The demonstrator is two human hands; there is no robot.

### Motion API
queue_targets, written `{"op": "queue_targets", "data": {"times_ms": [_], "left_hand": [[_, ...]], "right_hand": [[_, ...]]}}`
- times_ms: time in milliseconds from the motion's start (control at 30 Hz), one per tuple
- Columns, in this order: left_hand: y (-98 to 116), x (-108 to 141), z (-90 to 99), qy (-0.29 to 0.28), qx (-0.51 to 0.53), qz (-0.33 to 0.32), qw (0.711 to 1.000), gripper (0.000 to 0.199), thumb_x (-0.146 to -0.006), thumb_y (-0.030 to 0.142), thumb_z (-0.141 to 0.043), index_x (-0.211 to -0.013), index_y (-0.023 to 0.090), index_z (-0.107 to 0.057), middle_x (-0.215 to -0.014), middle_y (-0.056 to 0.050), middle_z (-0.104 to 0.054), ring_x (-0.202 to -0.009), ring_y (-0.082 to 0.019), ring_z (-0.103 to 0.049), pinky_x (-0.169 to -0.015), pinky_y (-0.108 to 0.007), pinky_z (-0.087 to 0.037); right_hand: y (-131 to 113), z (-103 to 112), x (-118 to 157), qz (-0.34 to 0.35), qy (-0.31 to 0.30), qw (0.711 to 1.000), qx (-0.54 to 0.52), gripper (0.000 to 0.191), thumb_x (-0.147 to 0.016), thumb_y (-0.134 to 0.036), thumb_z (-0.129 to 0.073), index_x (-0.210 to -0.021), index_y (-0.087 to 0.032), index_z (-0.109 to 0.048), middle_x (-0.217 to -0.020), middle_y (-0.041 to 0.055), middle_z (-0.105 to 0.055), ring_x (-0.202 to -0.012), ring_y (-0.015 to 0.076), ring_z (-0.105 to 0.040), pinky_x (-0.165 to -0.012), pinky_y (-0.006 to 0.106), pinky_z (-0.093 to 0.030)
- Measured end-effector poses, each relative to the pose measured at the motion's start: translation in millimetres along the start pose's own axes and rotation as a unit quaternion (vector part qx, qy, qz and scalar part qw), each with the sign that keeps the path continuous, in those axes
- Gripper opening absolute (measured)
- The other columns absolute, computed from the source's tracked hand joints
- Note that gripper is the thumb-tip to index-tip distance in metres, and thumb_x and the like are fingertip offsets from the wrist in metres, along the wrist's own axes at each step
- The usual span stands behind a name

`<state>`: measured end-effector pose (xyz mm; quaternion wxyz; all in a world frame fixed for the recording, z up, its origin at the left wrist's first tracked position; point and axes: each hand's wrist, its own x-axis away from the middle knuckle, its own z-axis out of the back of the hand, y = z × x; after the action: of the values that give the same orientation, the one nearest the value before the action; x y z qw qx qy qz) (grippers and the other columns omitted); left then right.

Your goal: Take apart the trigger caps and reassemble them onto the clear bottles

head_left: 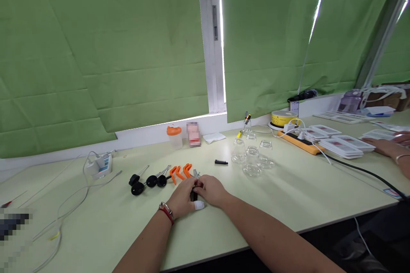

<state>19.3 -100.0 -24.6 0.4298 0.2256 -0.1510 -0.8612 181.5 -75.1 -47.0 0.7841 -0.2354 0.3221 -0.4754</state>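
Green blinds (137,34) hang behind the pale worktop (128,230). My left hand (183,198) and right hand (212,190) meet over it, nearer the front edge than the back. Co-worker's hand (382,147) is at the right end, beside stacks of white cases (341,147). Orange-and-black power strip (303,143) sits left of the cases, toward the back edge; yellow round tub (283,118) just behind it. Four glass jars (252,164) cluster right of my hands, between front and back edges. Orange-lidded cup (175,138) stands by the back edge. Left of my hands: four black-ended metal rods (151,181), then three bent orange pieces (180,173), closest to my fingers. Black comb-like strip (221,162) lies between hands and jars.

Dark piece (194,196) is between my hands, held between left thumb and fingers. Right fingertips bunch at its far end; can't tell what they pinch, contact hidden. Thin silver rods (196,173) just beyond my fingertips. White wrap (199,205) on left thumb.
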Motion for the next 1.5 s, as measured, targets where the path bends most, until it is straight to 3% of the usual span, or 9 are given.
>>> {"op": "queue_targets", "data": {"times_ms": [100, 233, 433, 600, 767, 967, 1233, 1500], "left_hand": [[-3.0, 0.2, -0.4, -0.01, -0.005, 0.007, 1.0, 0.051, -0.069, 0.041, -0.07, -0.11, 0.016, -0.053, -0.107, -0.012, -0.058, -0.099, -0.029, -0.053, -0.087, -0.042, -0.042], [-8.1, 1.6, 1.4, -0.018, -0.029, 0.028, 0.999, 0.04, -0.072, 0.042, -0.068, -0.101, 0.017, -0.058, -0.105, -0.012, -0.058, -0.099, -0.028, -0.053, -0.086, -0.041, -0.042], [-14.2, 4.7, 10.3, -0.011, -0.066, 0.052, 0.996, 0.026, -0.075, 0.04, -0.063, -0.088, 0.018, -0.058, -0.095, -0.009, -0.059, -0.09, -0.025, -0.054, -0.078, -0.037, -0.043], [-15.6, 5.2, 15.4, 0.004, -0.113, 0.096, 0.989, 0.018, -0.078, 0.036, -0.058, -0.081, 0.018, -0.055, -0.09, -0.008, -0.06, -0.084, -0.024, -0.055, -0.073, -0.035, -0.043], [-16.5, 6.8, 19.6, 0.014, -0.134, 0.117, 0.984, 0.013, -0.079, 0.031, -0.056, -0.079, 0.018, -0.056, -0.087, -0.009, -0.061, -0.084, -0.025, -0.056, -0.071, -0.035, -0.042], [-20.0, 8.1, 21.4, 0.033, -0.145, 0.127, 0.981, 0.008, -0.077, 0.026, -0.056, -0.08, 0.018, -0.057, -0.086, -0.009, -0.062, -0.082, -0.025, -0.058, -0.069, -0.035, -0.042], [-12.1, 4.9, 21.4, 0.069, -0.156, 0.076, 0.982, 0.007, -0.078, 0.021, -0.053, -0.083, 0.019, -0.058, -0.091, -0.008, -0.062, -0.088, -0.025, -0.056, -0.078, -0.038, -0.042], [5.4, -0.6, 4.6, 0.044, -0.144, -0.003, 0.989, 0.018, -0.077, 0.019, -0.057, -0.095, 0.018, -0.059, -0.102, -0.008, -0.063, -0.098, -0.025, -0.055, -0.087, -0.041, -0.041]], "right_hand": [[6.1, 0.8, -2.9, 0.014, 0.021, 1.0, 0.004, 0.013, -0.08, -0.024, -0.061, -0.068, -0.019, -0.06, -0.071, 0.0027, -0.06, -0.066, 0.0158, -0.052, -0.059, 0.027, -0.033], [23.9, 13.2, -11.2, -0.004, 0.107, 0.991, 0.079, 0.01, -0.085, -0.018, -0.055, -0.081, -0.019, -0.064, -0.09, 0.0058, -0.063, -0.082, 0.0181, -0.056, -0.073, 0.028, -0.04], [62.0, 40.7, -27.2, -0.077, 0.149, 0.975, 0.148, 0.033, -0.083, -0.005, -0.044, -0.11, -0.012, -0.062, -0.122, 0.0133, -0.057, -0.115, 0.0263, -0.046, -0.098, 0.035, -0.034], [75.7, 39.2, -33.9, -0.098, 0.102, 0.973, 0.184, 0.048, -0.083, -0.003, -0.041, -0.13, -0.008, -0.05, -0.143, 0.0159, -0.041, -0.133, 0.029, -0.032, -0.108, 0.039, -0.026], [70.0, 35.5, -31.0, -0.078, 0.049, 0.976, 0.199, 0.051, -0.082, 0.0, -0.037, -0.131, -0.007, -0.05, -0.136, 0.0176, -0.049, -0.129, 0.027, -0.041, -0.108, 0.039, -0.028], [67.3, 40.0, -8.6, -0.033, -0.009, 0.981, 0.193, 0.054, -0.084, -0.004, -0.037, -0.138, -0.011, -0.045, -0.143, 0.0124, -0.044, -0.132, 0.0237, -0.039, -0.109, 0.035, -0.031], [54.5, 36.3, 16.0, 0.051, -0.054, 0.986, 0.151, 0.053, -0.086, -0.008, -0.036, -0.138, -0.011, -0.045, -0.142, 0.0124, -0.045, -0.132, 0.0246, -0.04, -0.11, 0.039, -0.032], [26.0, 21.7, 34.0, 0.125, -0.073, 0.985, 0.095, 0.049, -0.088, -0.012, -0.036, -0.135, -0.013, -0.049, -0.138, 0.0122, -0.049, -0.128, 0.0244, -0.045, -0.109, 0.04, -0.035]]}}
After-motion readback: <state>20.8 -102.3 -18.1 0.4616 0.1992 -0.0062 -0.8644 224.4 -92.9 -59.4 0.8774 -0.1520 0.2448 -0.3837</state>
